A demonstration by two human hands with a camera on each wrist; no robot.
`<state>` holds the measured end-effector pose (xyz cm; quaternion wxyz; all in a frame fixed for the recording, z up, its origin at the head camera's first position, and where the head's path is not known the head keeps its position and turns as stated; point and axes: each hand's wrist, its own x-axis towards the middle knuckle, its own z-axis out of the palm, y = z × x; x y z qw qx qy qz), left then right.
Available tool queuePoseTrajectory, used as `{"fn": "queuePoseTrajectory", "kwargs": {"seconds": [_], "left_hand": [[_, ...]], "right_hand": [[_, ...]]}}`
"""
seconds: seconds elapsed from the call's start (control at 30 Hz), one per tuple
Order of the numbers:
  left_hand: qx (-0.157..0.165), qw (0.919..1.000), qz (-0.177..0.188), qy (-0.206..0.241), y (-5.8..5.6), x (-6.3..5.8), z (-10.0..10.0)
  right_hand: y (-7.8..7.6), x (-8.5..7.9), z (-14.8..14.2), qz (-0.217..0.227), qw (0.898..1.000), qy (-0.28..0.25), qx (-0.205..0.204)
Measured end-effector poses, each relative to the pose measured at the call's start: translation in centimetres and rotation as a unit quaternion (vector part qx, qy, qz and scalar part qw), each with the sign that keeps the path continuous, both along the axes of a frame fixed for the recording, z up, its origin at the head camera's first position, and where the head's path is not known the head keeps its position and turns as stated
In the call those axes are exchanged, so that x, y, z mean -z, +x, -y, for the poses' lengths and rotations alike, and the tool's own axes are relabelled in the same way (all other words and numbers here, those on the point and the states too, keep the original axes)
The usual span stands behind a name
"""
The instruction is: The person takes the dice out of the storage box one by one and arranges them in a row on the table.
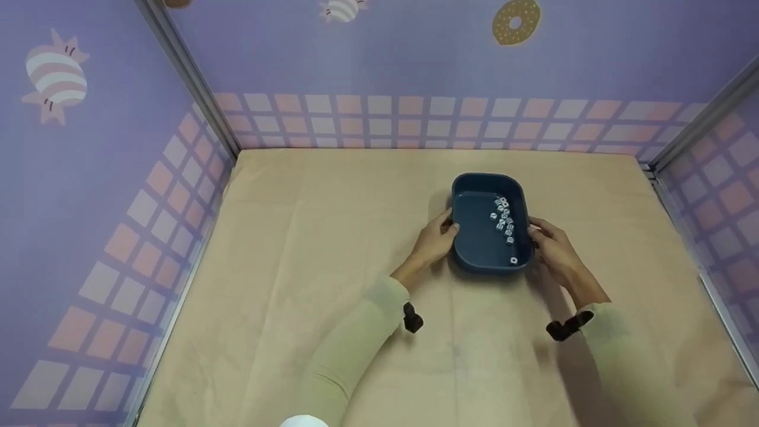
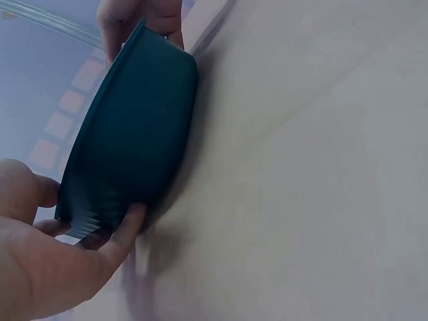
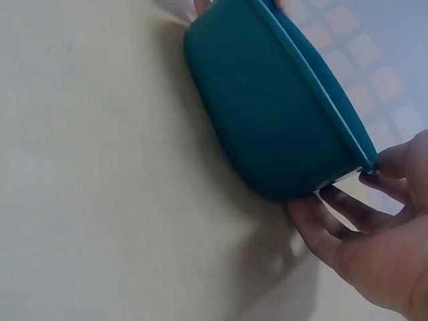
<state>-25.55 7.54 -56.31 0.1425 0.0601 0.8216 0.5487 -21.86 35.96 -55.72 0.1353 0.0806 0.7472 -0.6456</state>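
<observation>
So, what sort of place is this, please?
Probably a small indoor work booth. Lilac panels printed with sweets and checks stand on three sides, metal-looking posts mark the corners, and a beige-covered work surface lies between.

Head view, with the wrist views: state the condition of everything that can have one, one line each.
Cloth: spread flat, lightly creased.
Bin: open-topped, gripped on both sides; contact with the cloth unclear.
Cubes: loose in the bin, mostly clustered toward its right side.
Left hand: grips the bin's left side.
Right hand: grips its right side.
</observation>
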Motion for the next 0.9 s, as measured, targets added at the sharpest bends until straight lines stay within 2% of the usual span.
{"fn": "queuePoseTrajectory", "kwargs": {"seconds": [0.23,0.43,0.6,0.77,0.83,0.9], "left_hand": [[-0.005,0.9994,0.001,0.034,-0.6,-0.5,3.2],[-0.021,0.9994,0.005,0.026,-1.3,0.3,4.2],[-0.024,0.9991,0.025,0.026,-0.7,0.8,4.7],[-0.015,0.9979,0.042,0.047,0.0,0.7,5.3],[-0.011,0.998,0.039,0.048,0.1,0.6,5.4],[-0.011,0.9994,0.015,0.03,0.3,0.3,5.4]], "right_hand": [[-1.1,-0.5,2.5,-0.011,0.999,-0.028,-0.009],[-2.1,0.3,3.6,-0.023,0.999,-0.023,-0.01],[-2.1,0.9,3.8,-0.031,0.999,0.005,-0.01],[-1.6,0.8,3.8,-0.045,0.999,0.001,-0.005],[-1.4,0.8,3.6,-0.052,0.999,0.005,-0.005],[-1.2,0.8,3.4,-0.057,0.998,0.015,-0.005]]}}
